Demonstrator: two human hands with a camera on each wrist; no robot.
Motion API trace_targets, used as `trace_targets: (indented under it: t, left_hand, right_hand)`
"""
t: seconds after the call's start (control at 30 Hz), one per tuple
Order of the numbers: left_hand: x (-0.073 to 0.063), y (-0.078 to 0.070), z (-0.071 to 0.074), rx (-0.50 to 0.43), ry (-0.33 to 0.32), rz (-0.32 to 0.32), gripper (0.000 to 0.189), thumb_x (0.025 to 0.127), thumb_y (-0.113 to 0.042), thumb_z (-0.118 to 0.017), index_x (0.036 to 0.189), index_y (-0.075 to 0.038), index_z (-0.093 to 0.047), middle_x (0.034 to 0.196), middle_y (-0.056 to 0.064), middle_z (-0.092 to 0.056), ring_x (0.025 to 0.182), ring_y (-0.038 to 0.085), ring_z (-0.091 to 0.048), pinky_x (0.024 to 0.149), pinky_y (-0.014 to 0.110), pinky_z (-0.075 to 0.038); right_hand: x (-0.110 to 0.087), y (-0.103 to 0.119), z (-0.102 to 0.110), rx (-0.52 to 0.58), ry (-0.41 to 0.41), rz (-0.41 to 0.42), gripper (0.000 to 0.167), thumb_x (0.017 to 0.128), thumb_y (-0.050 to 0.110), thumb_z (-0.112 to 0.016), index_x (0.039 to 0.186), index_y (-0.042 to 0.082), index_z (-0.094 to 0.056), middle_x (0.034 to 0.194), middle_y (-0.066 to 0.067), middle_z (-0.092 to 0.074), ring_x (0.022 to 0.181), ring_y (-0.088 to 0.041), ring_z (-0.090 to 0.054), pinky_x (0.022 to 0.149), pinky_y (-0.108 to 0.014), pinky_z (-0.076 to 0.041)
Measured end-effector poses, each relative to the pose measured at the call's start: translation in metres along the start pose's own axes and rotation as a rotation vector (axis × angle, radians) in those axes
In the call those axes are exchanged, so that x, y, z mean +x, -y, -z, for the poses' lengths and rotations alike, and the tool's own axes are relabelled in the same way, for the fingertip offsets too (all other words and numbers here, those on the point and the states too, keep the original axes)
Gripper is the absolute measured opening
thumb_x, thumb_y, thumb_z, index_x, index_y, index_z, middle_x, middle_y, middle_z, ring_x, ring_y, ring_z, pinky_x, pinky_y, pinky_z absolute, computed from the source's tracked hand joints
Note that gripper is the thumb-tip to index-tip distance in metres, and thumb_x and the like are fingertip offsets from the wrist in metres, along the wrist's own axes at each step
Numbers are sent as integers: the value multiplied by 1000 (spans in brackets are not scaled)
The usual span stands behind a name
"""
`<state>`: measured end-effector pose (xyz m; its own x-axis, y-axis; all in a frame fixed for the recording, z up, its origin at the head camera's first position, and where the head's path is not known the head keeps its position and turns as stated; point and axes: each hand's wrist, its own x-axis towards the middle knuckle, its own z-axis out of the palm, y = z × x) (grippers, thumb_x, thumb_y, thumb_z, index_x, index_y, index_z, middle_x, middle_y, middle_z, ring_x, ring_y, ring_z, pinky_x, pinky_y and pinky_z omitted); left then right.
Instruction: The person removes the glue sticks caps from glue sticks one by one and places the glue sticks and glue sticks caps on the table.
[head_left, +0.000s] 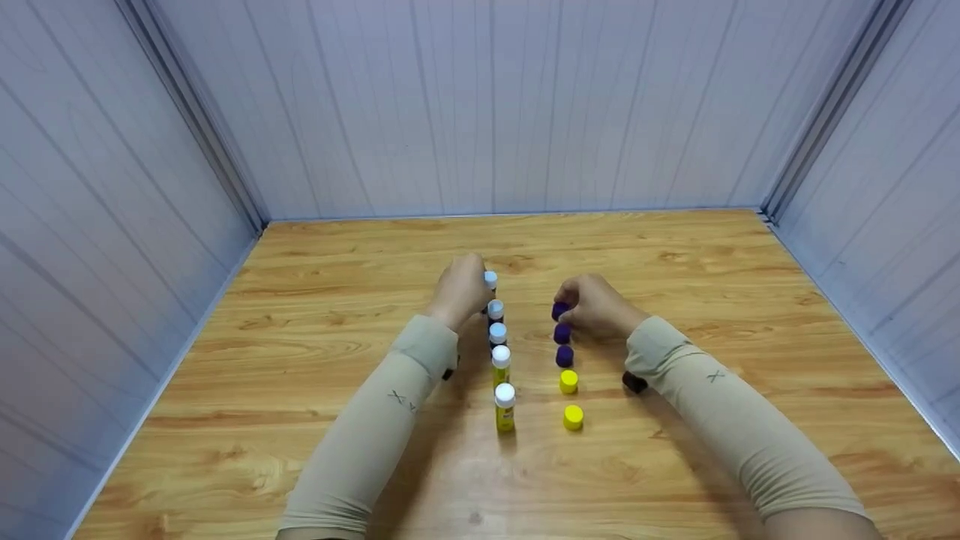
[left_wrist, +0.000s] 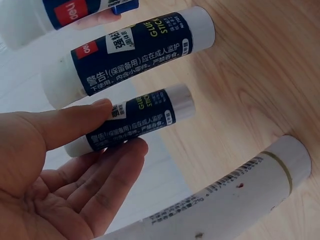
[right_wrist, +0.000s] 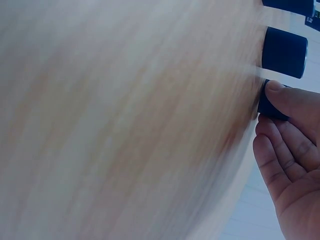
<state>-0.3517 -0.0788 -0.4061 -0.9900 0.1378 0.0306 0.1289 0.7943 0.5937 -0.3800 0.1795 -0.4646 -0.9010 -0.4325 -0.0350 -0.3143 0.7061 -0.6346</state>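
Observation:
My left hand [head_left: 463, 289] pinches the farthest dark blue glue stick [left_wrist: 135, 122] between thumb and fingers; it stands with its white end up. Two more dark blue glue sticks [head_left: 498, 335] and two yellow glue sticks [head_left: 505, 416] stand upright in the same row, towards me. Right of that row, my right hand [head_left: 596, 306] pinches the farthest dark cap [right_wrist: 270, 104] with thumb and fingers. Two more dark caps [head_left: 564, 356] and two yellow caps [head_left: 573, 418] line up nearer me.
Close to the left wrist camera is a white tube [left_wrist: 235, 200] with a barcode, which I cannot make out in the head view. Pale panel walls [head_left: 480, 112] enclose the wooden table [head_left: 300, 300] at the back and sides.

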Motion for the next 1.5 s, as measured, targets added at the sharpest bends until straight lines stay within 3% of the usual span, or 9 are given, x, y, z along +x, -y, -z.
trace_targets:
  t: [0.23,0.47,0.7,0.93,1.17,1.33,1.43,1.5]
  left_hand:
    - [-1,0,0,-8,23,-20,7,102,1,-71,104,1,-78,98,14,-77,80,19,-62,74,32,-55]
    - [3,0,2,10,38,9,10,102,0,-71,93,2,-76,78,8,-64,69,18,-50,66,31,-44]
    - [4,0,3,19,47,34,8,100,-1,-76,106,4,-77,86,7,-65,76,19,-54,70,31,-46]
    - [2,-1,8,32,72,17,8,101,-1,-74,107,4,-76,85,6,-62,75,19,-49,70,32,-43]
    - [-2,-4,20,79,71,-17,6,100,3,-71,96,3,-74,77,4,-55,70,18,-45,65,31,-41]
    - [-10,-4,29,84,60,-26,24,102,0,-71,82,-5,-59,72,3,-39,66,16,-36,63,32,-35]
    - [-16,-4,34,84,35,-26,11,102,-6,-73,96,1,-68,85,9,-60,72,18,-49,67,34,-45]
    - [-20,-2,36,86,18,-25,21,102,-10,-75,116,5,-72,109,18,-73,85,24,-66,78,38,-58]
  right_hand:
    - [2,-1,0,-24,-1,16,25,93,-3,-76,118,-1,-77,111,-17,-78,104,-31,-73,96,-49,-62]
    - [1,-1,-1,-14,-3,9,23,93,-4,-77,116,0,-77,109,-15,-78,101,-29,-72,94,-47,-62]
    - [3,0,-1,-29,9,12,33,94,-2,-76,127,-4,-73,118,-20,-76,111,-35,-72,100,-51,-61]
    - [3,-1,-1,-54,30,25,35,96,0,-76,130,-4,-72,120,-20,-76,112,-36,-72,100,-52,-61]
    - [0,4,8,-39,38,5,44,97,0,-76,140,-4,-67,129,-24,-73,120,-39,-70,105,-53,-60]
    - [-3,9,15,-13,11,27,44,96,-3,-78,138,-7,-66,131,-28,-72,119,-42,-70,106,-53,-59]
    - [-5,13,18,-13,-6,40,43,96,-1,-80,136,-8,-67,131,-29,-72,119,-43,-70,107,-54,-59]
    - [-7,16,20,-23,-18,48,42,97,2,-80,135,-8,-68,130,-29,-72,118,-43,-70,106,-54,-58]
